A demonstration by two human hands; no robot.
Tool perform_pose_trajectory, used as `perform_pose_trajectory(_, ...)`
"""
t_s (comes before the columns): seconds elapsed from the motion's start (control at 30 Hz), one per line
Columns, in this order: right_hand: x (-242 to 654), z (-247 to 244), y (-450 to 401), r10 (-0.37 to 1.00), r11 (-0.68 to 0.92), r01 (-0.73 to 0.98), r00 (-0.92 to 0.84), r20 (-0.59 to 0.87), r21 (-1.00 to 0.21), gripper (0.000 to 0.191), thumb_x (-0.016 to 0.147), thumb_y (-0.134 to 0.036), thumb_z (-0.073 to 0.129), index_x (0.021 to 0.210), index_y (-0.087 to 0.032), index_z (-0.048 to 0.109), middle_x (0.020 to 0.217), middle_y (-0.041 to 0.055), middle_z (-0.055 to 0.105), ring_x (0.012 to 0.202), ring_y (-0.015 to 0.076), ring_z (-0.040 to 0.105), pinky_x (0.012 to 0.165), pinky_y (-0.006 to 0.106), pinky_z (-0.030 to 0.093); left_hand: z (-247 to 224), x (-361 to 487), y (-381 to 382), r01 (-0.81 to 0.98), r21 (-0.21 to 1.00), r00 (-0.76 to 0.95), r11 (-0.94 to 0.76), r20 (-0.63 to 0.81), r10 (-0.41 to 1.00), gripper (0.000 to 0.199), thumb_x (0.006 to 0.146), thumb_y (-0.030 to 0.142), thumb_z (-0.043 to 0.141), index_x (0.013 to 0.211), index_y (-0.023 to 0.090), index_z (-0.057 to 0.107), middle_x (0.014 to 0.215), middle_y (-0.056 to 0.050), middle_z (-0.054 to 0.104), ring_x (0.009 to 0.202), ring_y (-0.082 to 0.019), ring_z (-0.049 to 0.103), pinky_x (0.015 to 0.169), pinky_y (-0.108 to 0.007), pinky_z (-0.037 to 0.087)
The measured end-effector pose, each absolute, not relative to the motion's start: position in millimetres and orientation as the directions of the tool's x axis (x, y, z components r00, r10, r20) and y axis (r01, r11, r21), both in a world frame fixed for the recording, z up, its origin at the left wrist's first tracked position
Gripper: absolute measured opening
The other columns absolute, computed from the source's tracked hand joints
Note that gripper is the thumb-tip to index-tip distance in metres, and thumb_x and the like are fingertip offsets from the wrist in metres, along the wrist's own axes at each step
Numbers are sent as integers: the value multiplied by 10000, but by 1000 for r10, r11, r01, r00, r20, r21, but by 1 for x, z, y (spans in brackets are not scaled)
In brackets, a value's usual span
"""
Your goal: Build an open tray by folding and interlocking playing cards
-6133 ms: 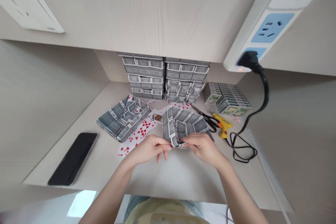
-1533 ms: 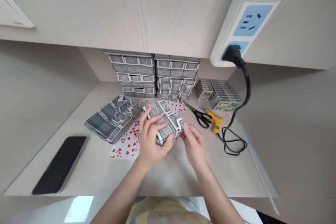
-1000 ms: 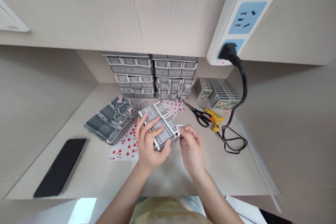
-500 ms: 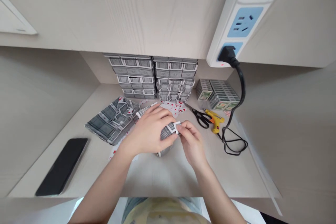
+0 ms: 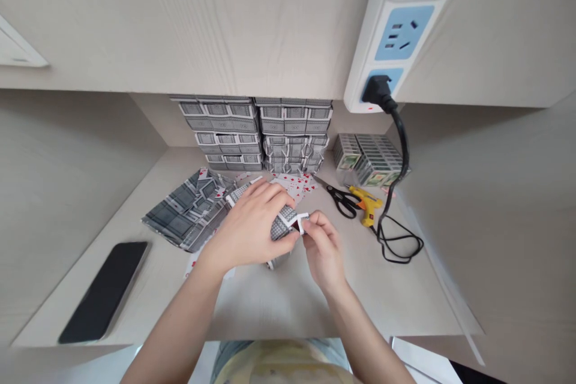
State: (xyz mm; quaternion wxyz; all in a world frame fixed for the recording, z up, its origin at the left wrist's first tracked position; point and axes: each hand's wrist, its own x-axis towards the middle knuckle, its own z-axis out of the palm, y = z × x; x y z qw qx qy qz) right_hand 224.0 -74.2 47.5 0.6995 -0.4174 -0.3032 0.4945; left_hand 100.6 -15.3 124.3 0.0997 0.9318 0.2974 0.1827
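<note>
A box built of grey-backed playing cards (image 5: pixel 279 226) lies on the desk under my left hand (image 5: pixel 252 225). The fingers of that hand are wrapped over its top and cover much of it. Between thumb and forefinger, my right hand (image 5: pixel 324 246) pinches a folded, white-edged playing card (image 5: pixel 302 223) at the box's right end. A narrow dark gap shows between that card and the box. Whether the card is joined to the box is hidden by the fingers. Left of the box lies a sheet of joined grey cards (image 5: pixel 184 210), with a few red-suited cards on it.
Stacked card boxes (image 5: pixel 294 123) stand against the back wall. Card decks (image 5: pixel 378 162), scissors (image 5: pixel 344 201) and a yellow glue gun (image 5: pixel 368 204) with a looping cord are to the right. A phone (image 5: pixel 105 291) lies front left. A power strip (image 5: pixel 391 42) hangs overhead.
At the box's right end, the pinched card has tilted and a dark gap has opened beside it. My left hand keeps its grip. The whole view has shifted slightly.
</note>
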Motion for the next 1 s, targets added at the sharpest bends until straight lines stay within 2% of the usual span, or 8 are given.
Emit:
perform_pose_trajectory(0.23, 223, 49, -74, 951, 168, -524, 309, -3, -835, 252, 688, -208, 554, 549, -186, 345, 541, -52, 296, 529, 94, 270, 515, 234, 244, 125, 101, -16, 520, 302, 756, -799, 273, 595, 283, 661, 327, 535, 916, 212, 497, 907, -28, 518, 958, -227, 473, 1011, -459, 233)
perform_pose_trajectory(0.6, 228, 50, -70, 974, 125, -555, 226, -5, -822, 208, 628, -179, 556, 516, -175, 381, 632, -18, 508, 596, 113, 399, 567, 246, 305, 124, 102, -17, 511, 326, 750, -796, 284, 597, 282, 640, 304, 541, 905, 216, 503, 901, -20, 531, 943, -219, 488, 1020, -465, 230)
perform_pose_trajectory(1.0, 236, 56, -69, 988, 77, -540, 154, -8, -838, 198, 630, -163, 576, 490, -163, 435, 643, -12, 516, 617, 113, 410, 580, 243, 310, 125, 101, -16, 509, 320, 756, -799, 278, 593, 312, 642, 331, 549, 927, 215, 494, 914, -27, 514, 951, -226, 479, 1015, -466, 227)
